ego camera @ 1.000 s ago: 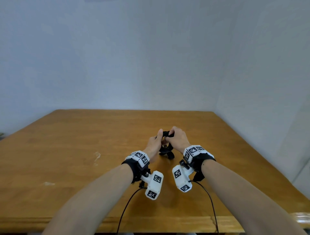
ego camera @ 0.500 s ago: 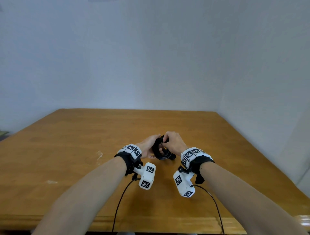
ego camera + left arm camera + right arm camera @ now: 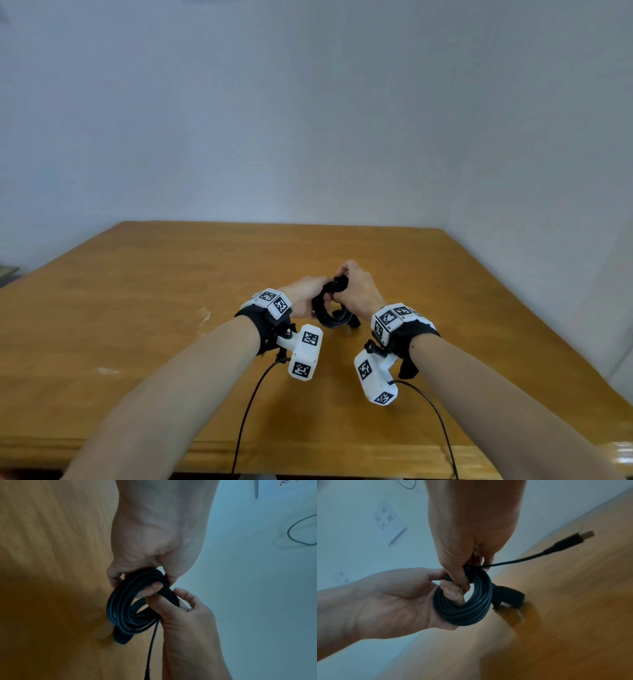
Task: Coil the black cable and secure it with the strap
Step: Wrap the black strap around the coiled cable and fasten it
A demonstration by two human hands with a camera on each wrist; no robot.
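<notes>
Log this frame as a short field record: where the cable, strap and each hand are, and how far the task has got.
cable: black cable wound into a round coil, held above the table
free end: plug sticks out past the right hand
strap: black strap hangs loose beside the coil, not closed round it
left hand: left hand cradles the coil, fingertips through its middle
right hand: right hand pinches the coil's top
task state: coiled; strapping not yet done

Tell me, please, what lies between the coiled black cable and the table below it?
In the right wrist view, the loose black strap hangs from the coiled black cable down toward the table; nothing else lies there.
</notes>
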